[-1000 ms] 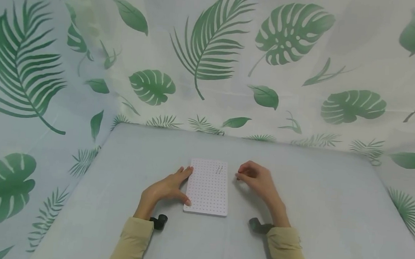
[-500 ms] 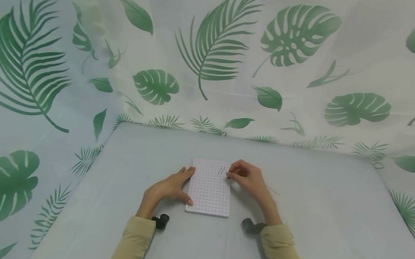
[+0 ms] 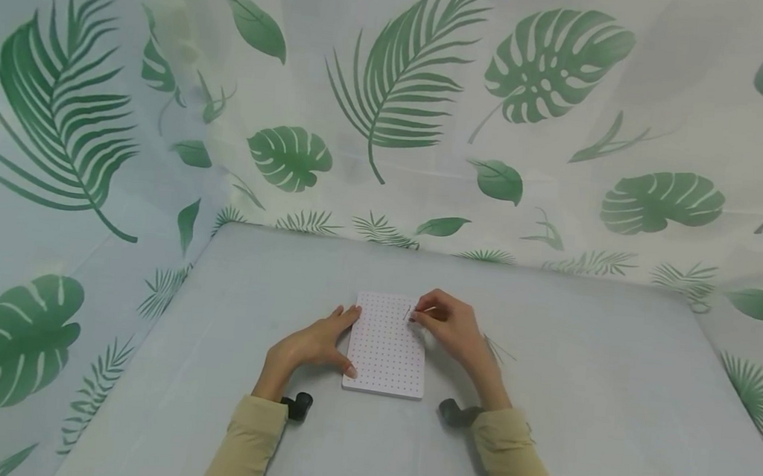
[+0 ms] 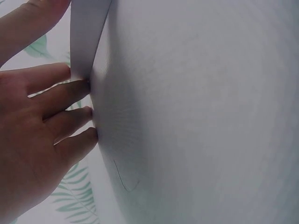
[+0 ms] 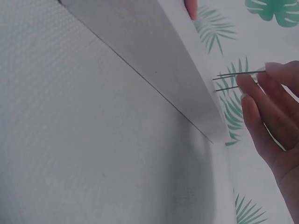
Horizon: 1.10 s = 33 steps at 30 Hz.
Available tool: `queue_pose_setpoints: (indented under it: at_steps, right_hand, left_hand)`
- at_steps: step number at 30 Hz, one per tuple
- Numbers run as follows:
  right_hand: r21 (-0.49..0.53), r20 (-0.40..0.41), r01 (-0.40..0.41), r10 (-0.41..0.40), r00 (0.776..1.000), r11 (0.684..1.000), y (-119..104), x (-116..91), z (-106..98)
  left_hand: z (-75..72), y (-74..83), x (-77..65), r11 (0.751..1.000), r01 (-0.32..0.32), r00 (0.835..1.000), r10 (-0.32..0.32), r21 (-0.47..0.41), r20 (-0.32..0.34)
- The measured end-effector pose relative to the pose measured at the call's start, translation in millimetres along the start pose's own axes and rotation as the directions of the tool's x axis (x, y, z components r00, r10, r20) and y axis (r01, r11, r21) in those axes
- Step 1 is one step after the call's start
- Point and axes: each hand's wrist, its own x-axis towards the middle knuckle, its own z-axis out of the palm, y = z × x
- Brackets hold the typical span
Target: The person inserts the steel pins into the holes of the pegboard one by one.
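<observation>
A white board (image 3: 382, 357) dotted with small holes lies flat on the table. My left hand (image 3: 312, 345) rests along its left side, thumb at the near corner and index finger at the upper edge. In the left wrist view, the fingertips (image 4: 88, 133) touch near the board's edge. At the board's upper right, my right hand (image 3: 451, 329) pinches a thin metal pin (image 5: 240, 73) between thumb and fingers. Beside it, thin upright pins (image 5: 226, 88) stand from the board, partly behind the fingers. Whether the held pin's tip is in a hole cannot be told.
Some thin pin-like pieces (image 3: 499, 348) lie on the grey-white table (image 3: 597, 404) right of my right wrist. A fine dark thread-like line (image 4: 122, 182) shows on the surface in the left wrist view. A leaf-printed curtain (image 3: 412, 188) closes off the back and sides.
My right hand has moved left from beside the board to over its upper right part, with the pin pinched. The left hand keeps its place at the board.
</observation>
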Motion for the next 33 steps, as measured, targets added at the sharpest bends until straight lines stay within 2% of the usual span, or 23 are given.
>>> queue_pose_setpoints:
  at_steps: [13, 33]
  right_hand:
    - [-0.024, -0.020, 0.036, -0.037, 0.999, 0.999, 3.9, 2.3, 7.2]
    - [-0.086, 0.014, 0.046, -0.045, 0.999, 0.995, 3.9, -1.0, 9.7]
  left_hand:
    - [-1.0, 1.7, -0.8, 1.000, -0.007, 1.000, 0.007, -0.012, -0.002]
    - [-1.7, 0.8, -0.9, 1.000, -0.014, 1.000, 0.014, 0.011, 0.005]
